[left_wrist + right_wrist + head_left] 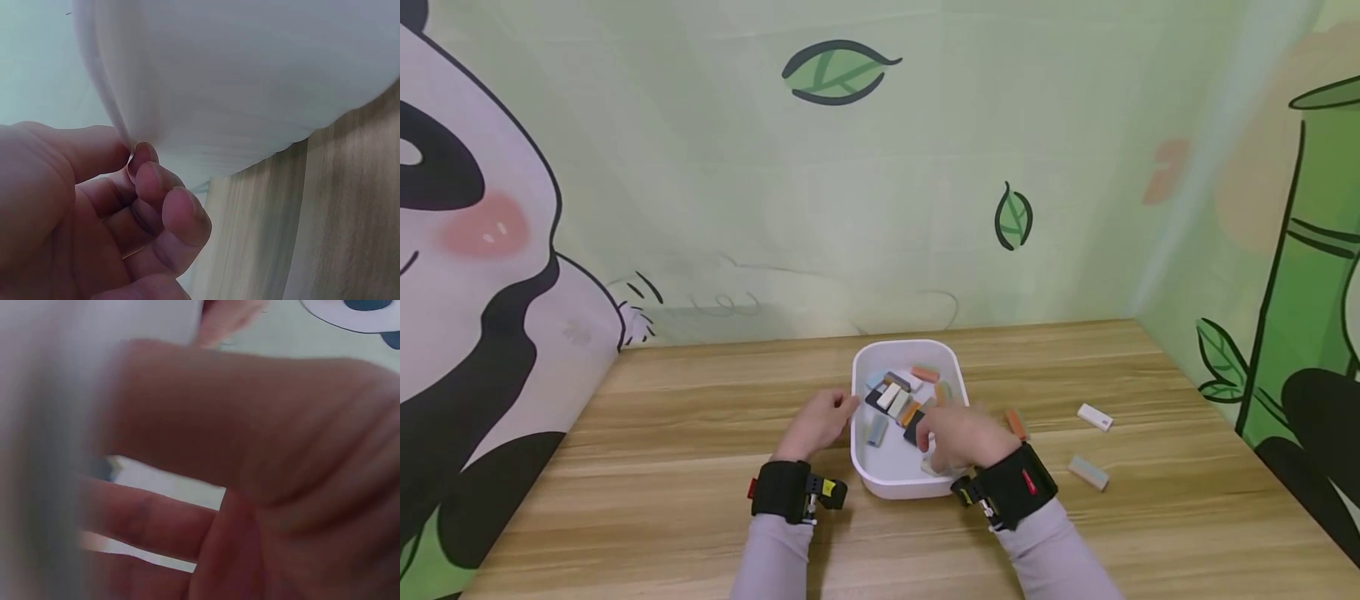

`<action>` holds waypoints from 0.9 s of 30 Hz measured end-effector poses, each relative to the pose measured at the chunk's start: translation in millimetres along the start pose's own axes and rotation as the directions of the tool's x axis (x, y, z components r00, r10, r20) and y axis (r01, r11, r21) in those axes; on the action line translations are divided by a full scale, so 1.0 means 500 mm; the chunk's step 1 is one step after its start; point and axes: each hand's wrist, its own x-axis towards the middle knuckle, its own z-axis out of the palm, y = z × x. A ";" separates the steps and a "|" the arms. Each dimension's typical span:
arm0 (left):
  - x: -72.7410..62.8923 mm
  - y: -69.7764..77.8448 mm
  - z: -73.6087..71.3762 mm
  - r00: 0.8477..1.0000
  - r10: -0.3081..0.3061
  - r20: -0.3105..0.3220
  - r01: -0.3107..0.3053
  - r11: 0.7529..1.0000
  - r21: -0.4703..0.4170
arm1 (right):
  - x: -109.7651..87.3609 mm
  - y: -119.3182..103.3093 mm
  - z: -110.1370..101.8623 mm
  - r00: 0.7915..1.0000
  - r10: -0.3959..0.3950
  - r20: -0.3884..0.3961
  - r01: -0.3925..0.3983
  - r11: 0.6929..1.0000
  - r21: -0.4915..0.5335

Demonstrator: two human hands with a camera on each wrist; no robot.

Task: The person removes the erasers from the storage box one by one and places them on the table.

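A white plastic bin [867, 473] stands on the table with several small rectangular blocks inside. Among these are a white block [889, 395], a grey-blue block [876, 431] and a black block [913, 430]. My left hand [817, 423] pinches the bin's left rim between thumb and fingers, as the left wrist view shows with the bin wall [237, 81]. Over the right side of the bin, my right hand [962, 436] reaches in with fingers bent down beside the black block. Its fingertips are hidden by the bin wall in the right wrist view, so I cannot tell what they hold.
On the wooden table [700, 467], right of the bin, lie an orange block [1016, 424], a white block [1095, 417] and a grey block [1088, 473]. A printed cloth backdrop [700, 167] rises behind the table and along its sides.
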 end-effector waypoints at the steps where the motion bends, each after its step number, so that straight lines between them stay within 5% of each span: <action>1: 0.000 0.000 0.000 1.000 0.002 0.000 -0.002 1.000 0.003 | 0.002 0.001 0.005 1.000 -0.007 0.004 0.007 1.000 -0.002; 7: 0.002 0.002 0.003 1.000 0.004 0.007 -0.004 1.000 0.011 | 0.014 0.006 0.033 0.999 -0.055 -0.002 0.055 0.998 -0.032; 16: 0.002 0.003 0.001 1.000 0.003 0.009 -0.003 1.000 0.013 | 0.017 0.002 0.041 0.999 0.006 -0.031 -0.009 0.996 -0.090; 27: 0.001 0.000 0.001 1.000 0.011 0.000 -0.011 1.000 0.015 | 0.017 0.004 0.035 0.999 0.016 -0.041 -0.018 0.999 -0.042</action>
